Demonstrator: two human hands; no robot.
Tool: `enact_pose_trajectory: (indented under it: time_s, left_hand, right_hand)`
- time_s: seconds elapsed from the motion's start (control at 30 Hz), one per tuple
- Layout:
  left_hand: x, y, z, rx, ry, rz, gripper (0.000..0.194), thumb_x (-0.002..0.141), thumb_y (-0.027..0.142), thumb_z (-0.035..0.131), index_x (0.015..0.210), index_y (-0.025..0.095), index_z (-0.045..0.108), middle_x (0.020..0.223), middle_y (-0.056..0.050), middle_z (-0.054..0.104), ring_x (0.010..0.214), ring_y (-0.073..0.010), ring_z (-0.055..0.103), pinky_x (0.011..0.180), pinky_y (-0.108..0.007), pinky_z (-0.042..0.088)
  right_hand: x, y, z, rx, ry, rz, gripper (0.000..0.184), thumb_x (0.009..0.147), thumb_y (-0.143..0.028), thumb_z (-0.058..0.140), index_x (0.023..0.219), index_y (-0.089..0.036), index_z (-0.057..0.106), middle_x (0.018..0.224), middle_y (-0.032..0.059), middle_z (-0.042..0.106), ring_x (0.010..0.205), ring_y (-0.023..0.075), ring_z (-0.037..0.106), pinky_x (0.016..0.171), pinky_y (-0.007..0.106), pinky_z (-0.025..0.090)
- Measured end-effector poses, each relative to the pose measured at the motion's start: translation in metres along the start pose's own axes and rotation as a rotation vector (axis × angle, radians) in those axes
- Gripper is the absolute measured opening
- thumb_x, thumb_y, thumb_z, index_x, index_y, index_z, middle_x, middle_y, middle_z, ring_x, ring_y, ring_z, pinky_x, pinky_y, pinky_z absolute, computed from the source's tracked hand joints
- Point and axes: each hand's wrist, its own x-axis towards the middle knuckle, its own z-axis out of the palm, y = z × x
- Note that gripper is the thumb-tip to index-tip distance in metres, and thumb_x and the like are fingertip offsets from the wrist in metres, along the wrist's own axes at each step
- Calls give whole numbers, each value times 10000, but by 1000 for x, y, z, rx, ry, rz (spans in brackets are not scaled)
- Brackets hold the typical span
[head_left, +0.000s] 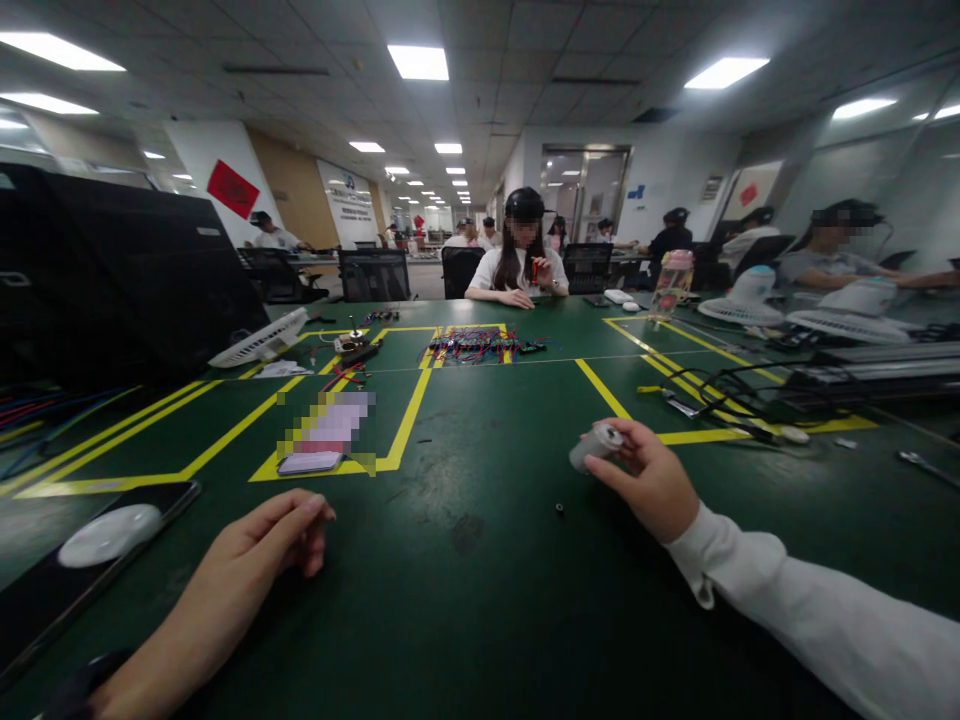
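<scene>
My right hand (pixel 651 478) rests on the green table (pixel 480 560) at the right, fingers wrapped round a small grey metal cylinder (pixel 595 444) with a white end. A tiny black part (pixel 559 510) lies on the mat just left of that hand. My left hand (pixel 259 545) lies at the lower left with its fingers curled loosely toward the table; I cannot make out anything in it. A white sleeve covers my right forearm.
A phone (pixel 309 462) lies inside a yellow-taped square. A dark tablet with a white oval object (pixel 109 534) sits far left. Coloured wires (pixel 480 345) lie mid-table, cables and tools (pixel 720 395) at the right. A person sits opposite; others work at the right.
</scene>
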Motion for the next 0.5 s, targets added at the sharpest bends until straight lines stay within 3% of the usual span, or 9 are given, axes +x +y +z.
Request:
enact_pose_trajectory:
  time_s: [0.1, 0.17, 0.27, 0.37, 0.43, 0.5]
  left_hand:
    - [-1, 3, 2, -34, 2, 6, 335, 832, 553, 629, 785, 227, 686, 609, 45, 621, 569, -169, 593, 564, -280, 480]
    - [-1, 4, 3, -52, 3, 0, 358, 821, 575, 634, 788, 221, 679, 591, 43, 614, 558, -166, 586, 555, -281, 475]
    - [-1, 7, 5, -53, 18, -6, 378, 817, 588, 635, 805, 212, 671, 574, 44, 604, 548, -157, 577, 550, -274, 459]
    - [-1, 10, 6, -27, 2, -13, 403, 821, 605, 618, 819, 205, 666, 583, 38, 607, 557, -161, 584, 560, -280, 462]
    - [-1, 10, 6, -4, -3, -14, 404, 831, 605, 605, 832, 205, 659, 595, 36, 608, 565, -164, 590, 564, -283, 465]
    - [0, 9, 6, 8, 8, -14, 402, 832, 606, 600, 844, 207, 649, 601, 37, 608, 564, -165, 593, 557, -282, 462]
  right_hand:
    - [5, 24, -59, -240, 226, 100, 720, 651, -621, 746, 1145, -142, 534, 1058, 149, 634, 906, 243, 641, 826, 402, 547]
    - [4, 39, -111, -477, 346, 146, 678, 638, -626, 730, 1109, -170, 558, 1050, 159, 624, 892, 260, 622, 797, 420, 516]
    - [-4, 65, -193, -749, 446, 229, 543, 629, -581, 744, 987, -207, 579, 999, 178, 607, 805, 261, 588, 710, 433, 450]
    - [-15, 100, -265, -888, 539, 280, 546, 564, -638, 731, 882, -228, 560, 862, 151, 581, 656, 234, 532, 587, 413, 381]
    - [-21, 119, -296, -933, 540, 293, 621, 530, -715, 699, 893, -231, 559, 812, 132, 570, 615, 239, 520, 550, 407, 370]
    - [-25, 123, -304, -1005, 512, 256, 738, 541, -802, 652, 987, -220, 574, 859, 138, 583, 665, 287, 554, 568, 436, 407]
